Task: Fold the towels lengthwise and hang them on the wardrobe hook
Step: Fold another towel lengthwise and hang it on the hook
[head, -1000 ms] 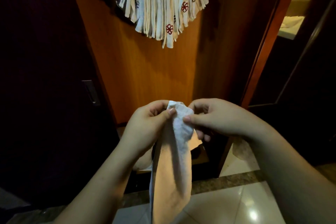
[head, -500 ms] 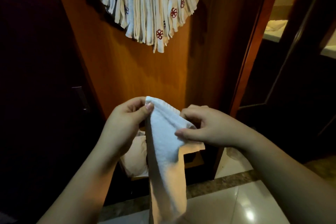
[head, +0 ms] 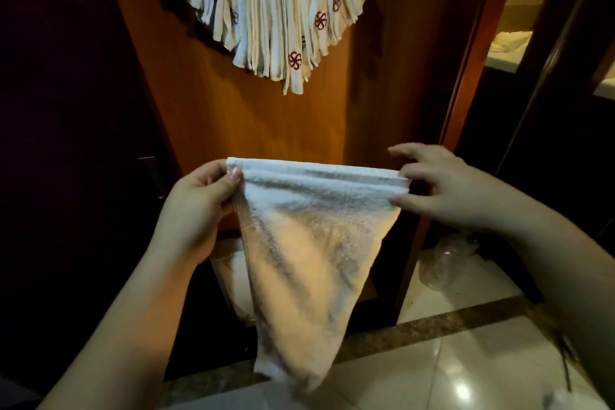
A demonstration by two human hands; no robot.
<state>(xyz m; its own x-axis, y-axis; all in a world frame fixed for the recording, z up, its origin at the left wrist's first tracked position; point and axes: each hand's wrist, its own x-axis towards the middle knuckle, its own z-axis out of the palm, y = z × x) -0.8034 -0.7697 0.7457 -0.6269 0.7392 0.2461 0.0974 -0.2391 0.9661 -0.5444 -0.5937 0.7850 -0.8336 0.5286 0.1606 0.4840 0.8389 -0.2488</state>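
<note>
towel (head: 309, 243) now spread wide, was bunched | left hand (head: 196, 206) pinches 9 o'clock corner, right hand (head: 442, 190) 3 o'clock | lengthwise fold next

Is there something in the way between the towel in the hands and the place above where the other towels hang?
Nothing visible. The towel, held by the left hand and right hand, has only bare wardrobe panel between it and the hanging towels. The hook itself is not visible.
</note>
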